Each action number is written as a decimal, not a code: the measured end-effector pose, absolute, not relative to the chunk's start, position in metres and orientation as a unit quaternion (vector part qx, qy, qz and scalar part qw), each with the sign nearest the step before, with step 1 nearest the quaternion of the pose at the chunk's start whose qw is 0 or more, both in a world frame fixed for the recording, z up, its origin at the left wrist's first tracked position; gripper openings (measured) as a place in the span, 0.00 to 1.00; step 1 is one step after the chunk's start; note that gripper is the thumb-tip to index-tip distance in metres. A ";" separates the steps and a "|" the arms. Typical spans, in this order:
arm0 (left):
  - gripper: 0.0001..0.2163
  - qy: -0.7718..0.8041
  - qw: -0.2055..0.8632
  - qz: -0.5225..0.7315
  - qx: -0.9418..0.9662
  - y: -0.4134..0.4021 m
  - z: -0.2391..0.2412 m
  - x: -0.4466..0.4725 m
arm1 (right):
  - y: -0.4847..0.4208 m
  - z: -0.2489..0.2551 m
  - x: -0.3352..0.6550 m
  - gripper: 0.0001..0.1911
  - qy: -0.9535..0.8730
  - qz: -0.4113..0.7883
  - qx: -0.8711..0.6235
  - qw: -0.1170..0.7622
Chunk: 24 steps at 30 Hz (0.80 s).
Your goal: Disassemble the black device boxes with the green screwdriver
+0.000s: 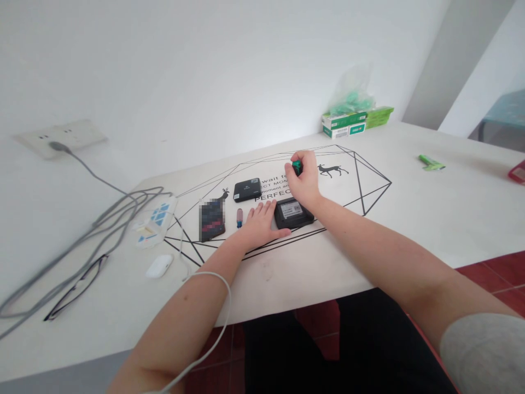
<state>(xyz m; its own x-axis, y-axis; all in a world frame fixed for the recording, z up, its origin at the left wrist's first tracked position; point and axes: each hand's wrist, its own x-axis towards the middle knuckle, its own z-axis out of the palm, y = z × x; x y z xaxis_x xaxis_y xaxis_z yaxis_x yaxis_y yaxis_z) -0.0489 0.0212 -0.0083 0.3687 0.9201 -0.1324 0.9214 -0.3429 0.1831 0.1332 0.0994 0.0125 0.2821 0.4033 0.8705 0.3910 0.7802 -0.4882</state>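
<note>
My left hand (262, 227) lies flat with its fingers apart, against the left side of a black box-shaped device (301, 220). That device rests on the table and shows a pale printed label. Above its far edge, my right hand (305, 178) is closed around what looks like a green-handled screwdriver (297, 166); its shaft is hidden by the hand. Just left of my left hand lies a small screwdriver (239, 218) with a pinkish and blue handle. Behind my left hand is a second flat black box (247, 189).
A phone (212, 220) lies left of the small screwdriver. Farther left are a white earbud case (159, 266), glasses (77, 287) and a grey cable (118, 219) plugged into the wall. Green-and-white boxes (343, 125) stand at the back. A white cord (227, 306) crosses my left forearm.
</note>
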 end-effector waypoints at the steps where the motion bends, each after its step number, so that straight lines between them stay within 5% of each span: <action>1: 0.55 0.561 0.114 -0.003 0.820 0.021 -0.008 -0.049 | 0.101 0.012 0.133 0.04 -0.601 0.000 -0.330 0.728; 24: 0.53 0.562 0.113 -0.005 0.819 0.019 -0.005 -0.047 | 0.095 0.010 0.131 0.08 -0.629 -0.012 -0.320 0.708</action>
